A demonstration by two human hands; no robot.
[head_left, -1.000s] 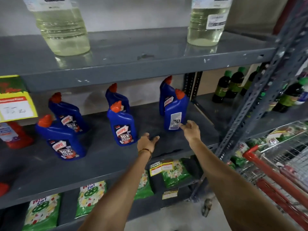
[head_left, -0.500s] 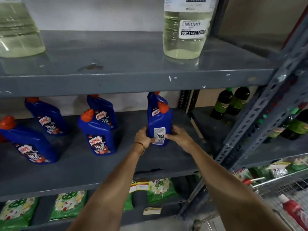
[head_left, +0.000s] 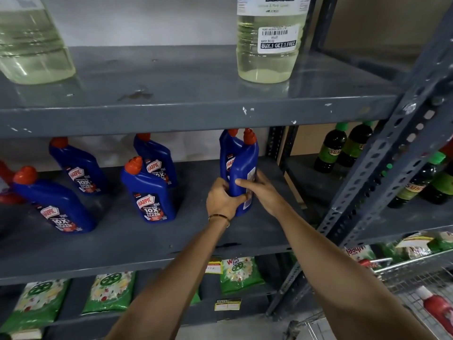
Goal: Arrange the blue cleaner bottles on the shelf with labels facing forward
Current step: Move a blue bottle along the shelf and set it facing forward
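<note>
Several blue cleaner bottles with orange caps stand on the grey middle shelf (head_left: pixel 147 244). My left hand (head_left: pixel 223 200) and my right hand (head_left: pixel 263 190) both grip the rightmost front bottle (head_left: pixel 242 168), which is turned side-on so its back label faces right. Another blue bottle (head_left: pixel 226 153) stands right behind it, label partly showing. To the left, a front bottle (head_left: pixel 149 192), one behind it (head_left: pixel 157 160), and two more (head_left: pixel 78 168) (head_left: pixel 54 204) show their red-and-white labels forward.
Two clear jugs of pale liquid (head_left: pixel 267 45) (head_left: pixel 29 42) stand on the upper shelf. Dark green-capped bottles (head_left: pixel 343 148) fill the neighbouring rack past the slotted upright (head_left: pixel 382 168). Green detergent packs (head_left: pixel 110 293) lie on the lower shelf. A wire cart with a red bottle (head_left: pixel 438 312) is at lower right.
Both hands reached in and closed on the rightmost front bottle, then rotated it from back-label-forward to side-on. The view shifted closer and to the right.
</note>
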